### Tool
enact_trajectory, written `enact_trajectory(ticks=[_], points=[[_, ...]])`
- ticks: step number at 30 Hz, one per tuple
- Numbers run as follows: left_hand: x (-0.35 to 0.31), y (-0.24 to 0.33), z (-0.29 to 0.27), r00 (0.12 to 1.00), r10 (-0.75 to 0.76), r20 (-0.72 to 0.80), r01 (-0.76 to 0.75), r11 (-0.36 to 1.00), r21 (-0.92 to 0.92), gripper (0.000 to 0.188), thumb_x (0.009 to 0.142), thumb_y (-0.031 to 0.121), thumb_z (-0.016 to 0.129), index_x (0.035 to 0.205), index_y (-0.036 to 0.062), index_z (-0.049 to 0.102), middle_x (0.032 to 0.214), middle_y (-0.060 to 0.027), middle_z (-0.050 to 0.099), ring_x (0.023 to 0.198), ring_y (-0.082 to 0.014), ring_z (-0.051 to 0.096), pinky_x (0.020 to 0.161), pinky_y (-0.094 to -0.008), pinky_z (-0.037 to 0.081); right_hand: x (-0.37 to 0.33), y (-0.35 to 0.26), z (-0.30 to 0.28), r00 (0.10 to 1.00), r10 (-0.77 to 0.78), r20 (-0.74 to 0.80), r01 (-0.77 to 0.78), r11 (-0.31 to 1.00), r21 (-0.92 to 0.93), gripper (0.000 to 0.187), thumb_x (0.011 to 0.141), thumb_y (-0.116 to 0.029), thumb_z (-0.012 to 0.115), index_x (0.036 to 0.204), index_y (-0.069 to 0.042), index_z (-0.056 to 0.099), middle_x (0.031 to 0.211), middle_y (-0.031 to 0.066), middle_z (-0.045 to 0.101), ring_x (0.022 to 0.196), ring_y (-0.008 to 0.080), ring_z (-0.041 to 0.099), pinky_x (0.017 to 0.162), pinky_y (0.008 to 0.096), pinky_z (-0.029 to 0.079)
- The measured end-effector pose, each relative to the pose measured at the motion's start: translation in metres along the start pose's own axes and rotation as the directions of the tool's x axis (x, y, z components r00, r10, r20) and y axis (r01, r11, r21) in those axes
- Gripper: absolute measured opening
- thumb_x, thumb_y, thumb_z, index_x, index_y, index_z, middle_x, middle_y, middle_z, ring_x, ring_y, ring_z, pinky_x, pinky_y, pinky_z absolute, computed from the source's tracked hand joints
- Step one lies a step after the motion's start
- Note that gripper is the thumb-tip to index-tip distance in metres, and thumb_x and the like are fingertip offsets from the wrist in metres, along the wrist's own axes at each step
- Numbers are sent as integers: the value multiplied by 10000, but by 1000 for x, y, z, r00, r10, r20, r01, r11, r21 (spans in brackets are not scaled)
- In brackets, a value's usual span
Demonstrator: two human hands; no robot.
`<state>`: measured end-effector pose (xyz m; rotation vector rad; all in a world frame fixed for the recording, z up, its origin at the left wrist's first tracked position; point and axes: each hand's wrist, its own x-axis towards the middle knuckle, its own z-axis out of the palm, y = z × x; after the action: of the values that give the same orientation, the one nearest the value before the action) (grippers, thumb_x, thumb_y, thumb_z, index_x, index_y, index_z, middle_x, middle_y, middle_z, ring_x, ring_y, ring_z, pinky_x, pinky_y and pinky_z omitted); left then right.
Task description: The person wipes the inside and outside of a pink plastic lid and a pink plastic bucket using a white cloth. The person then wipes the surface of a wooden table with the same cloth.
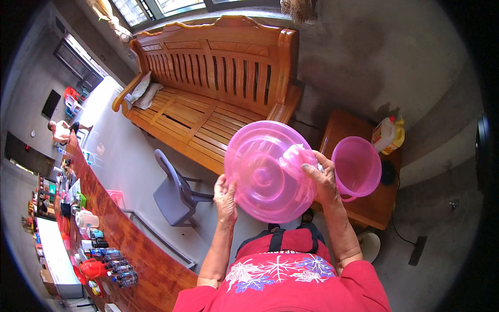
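Note:
A round, see-through pink plastic basin (pixel 248 200) with ringed ridges is held up in front of my body. My left hand (pixel 225 200) grips its left rim, fingers closed on the edge. At the opposite side my right hand (pixel 323 177) is closed around a crumpled, pale, thin cloth (pixel 294 157), pressed against the basin near its right rim. Whether that crumpled material is fabric or plastic film cannot be made out. Right of my right hand, a pink bucket (pixel 357 164) stands on a low wooden table (pixel 338 130).
A white jug (pixel 383 134) and a yellow bottle (pixel 397 136) stand behind the bucket. Ahead is a wooden bench (pixel 208 112); a grey chair (pixel 179 195) is left of me. Along the left runs a reddish counter (pixel 140 260) with several bottles. Far left, another person (pixel 61 132) sits.

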<state>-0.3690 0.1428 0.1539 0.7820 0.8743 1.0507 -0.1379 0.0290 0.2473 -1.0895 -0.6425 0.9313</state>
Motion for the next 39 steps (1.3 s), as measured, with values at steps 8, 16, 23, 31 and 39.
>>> enact_trajectory(ticks=[8, 16, 23, 31, 39], points=[[-40, 45, 49, 932, -63, 357, 165, 950, -265, 821, 836, 537, 582, 1422, 72, 243, 1334, -162, 439, 1184, -279, 476, 908, -411, 475, -23, 15, 71, 609, -606, 511, 775, 317, -547, 337, 668, 27, 640, 996, 36, 563, 852, 157, 578, 769, 301, 611, 634, 369, 515], [-71, 48, 53, 951, -88, 296, 203, 902, -382, 633, 888, 458, 465, 1322, 2, 401, 1248, -147, 527, 1139, -256, 523, 975, -393, 408, -29, 40, 89, 623, -410, 666, 774, 444, -451, 380, 809, -228, 603, 1122, -22, 538, 1016, 164, 558, 924, 317, 550, 804, 428, 407], [-77, 48, 45, 931, -201, 306, 309, 878, -366, 538, 825, 240, 499, 1307, 19, 406, 1258, -128, 508, 1140, -248, 512, 999, -398, 389, 18, 49, 105, 625, -534, 570, 771, 311, -555, 303, 777, -137, 613, 1056, -45, 538, 1129, 143, 480, 1026, 297, 462, 859, 427, 319], [-67, 21, 18, 899, -280, 336, 404, 828, -390, 615, 773, 253, 510, 1309, -29, 405, 1280, -189, 505, 1159, -308, 502, 997, -464, 388, 92, 95, 70, 813, -581, 43, 304, 360, -882, 140, 871, -149, 500, 896, -43, 588, 925, 144, 529, 892, 300, 497, 788, 414, 401], [-58, 32, 33, 891, -257, 374, 403, 828, -389, 563, 931, 410, 413, 1378, 73, 351, 1340, -103, 468, 1215, -268, 465, 1030, -416, 362, 13, 62, 116, 547, -552, 630, 820, 202, -535, 375, 688, -128, 553, 984, 100, 588, 1108, 266, 511, 1130, 437, 427, 994, 542, 293]])
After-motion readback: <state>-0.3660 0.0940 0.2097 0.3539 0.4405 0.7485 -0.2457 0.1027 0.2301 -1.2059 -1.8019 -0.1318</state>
